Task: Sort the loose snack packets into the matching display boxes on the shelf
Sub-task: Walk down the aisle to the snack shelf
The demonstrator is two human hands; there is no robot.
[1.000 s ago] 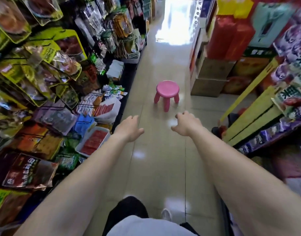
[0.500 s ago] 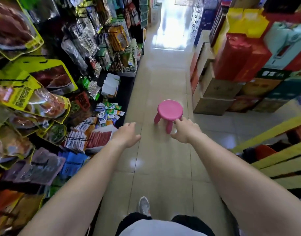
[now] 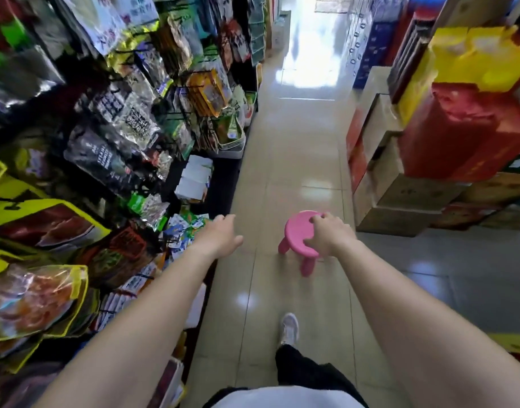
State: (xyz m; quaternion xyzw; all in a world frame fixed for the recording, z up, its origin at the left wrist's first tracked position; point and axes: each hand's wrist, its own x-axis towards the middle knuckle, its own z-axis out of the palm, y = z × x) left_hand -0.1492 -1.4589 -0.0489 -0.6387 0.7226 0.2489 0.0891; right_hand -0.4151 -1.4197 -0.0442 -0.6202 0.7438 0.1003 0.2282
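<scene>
Right hand: grasping the seat of a pink stool, fingers curled over its rim.
Left hand: released, fingers relaxed, holding nothing.
Loose snack packets: on the shelf, just left of the left hand.
White display boxes: beyond the packets.
</scene>
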